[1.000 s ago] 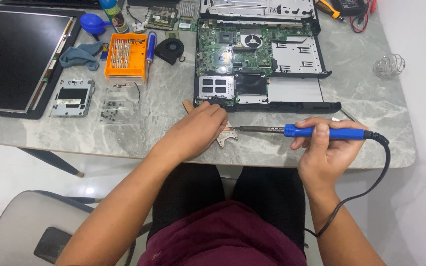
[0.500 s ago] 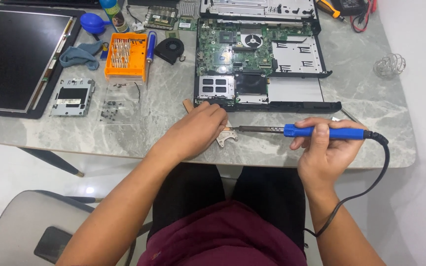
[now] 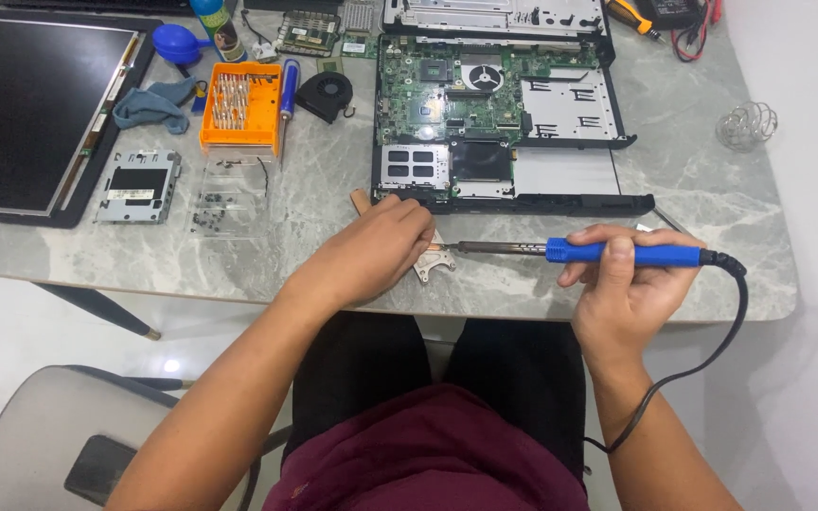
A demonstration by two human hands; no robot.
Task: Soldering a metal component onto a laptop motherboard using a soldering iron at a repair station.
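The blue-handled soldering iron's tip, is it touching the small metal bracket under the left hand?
Touching: in the head view the iron's tip meets the bracket.

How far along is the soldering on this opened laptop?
Done: the laptop lies opened with its board bare, the screen panel set aside and loose screws laid out. In hand: the left hand pins a small metal piece on the table while the right hand holds the soldering iron to it. Left: everything is still apart.

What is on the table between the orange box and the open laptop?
In the head view, a small black fan lies between the orange bit box and the opened laptop, on the grey marble table.
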